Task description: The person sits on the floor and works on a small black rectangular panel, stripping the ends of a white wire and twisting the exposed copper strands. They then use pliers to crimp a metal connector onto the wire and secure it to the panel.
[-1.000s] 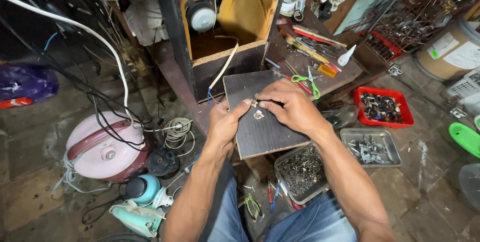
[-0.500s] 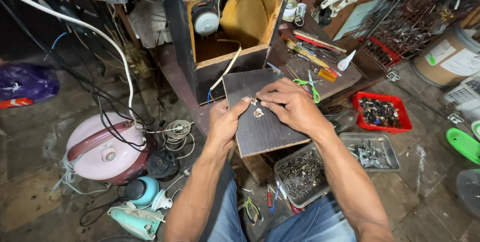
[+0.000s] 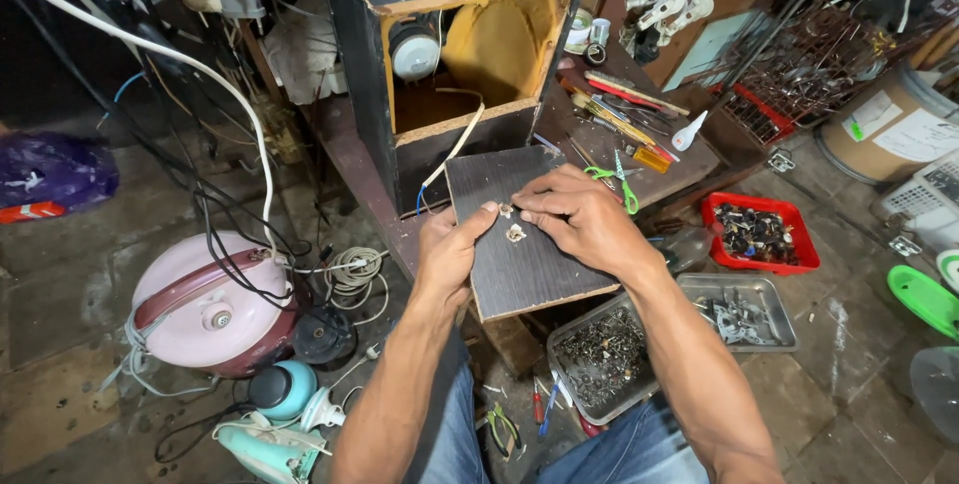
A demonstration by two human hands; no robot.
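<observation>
A dark wooden panel [image 3: 529, 264] lies tilted over my lap, in front of an open speaker box [image 3: 455, 54]. My left hand [image 3: 450, 249] grips the panel's left edge, thumb on its face. My right hand [image 3: 579, 219] rests on the panel's top, fingertips pinched on a small metal piece [image 3: 506, 210]. Just below the fingers a second small metal fitting [image 3: 516, 233] sits on the panel. A white cable [image 3: 455, 149] hangs out of the box.
A pink rice cooker [image 3: 210, 304] and tangled cords lie left. A metal tray of screws [image 3: 604, 354], a second tray [image 3: 744, 309] and a red bin of parts [image 3: 759, 232] sit right. Green scissors [image 3: 614, 179] and tools cover the low bench. Pliers [image 3: 504, 429] lie on the floor.
Both hands stay on the panel; the fingers have shifted only slightly around the small metal piece. The view has moved a little.
</observation>
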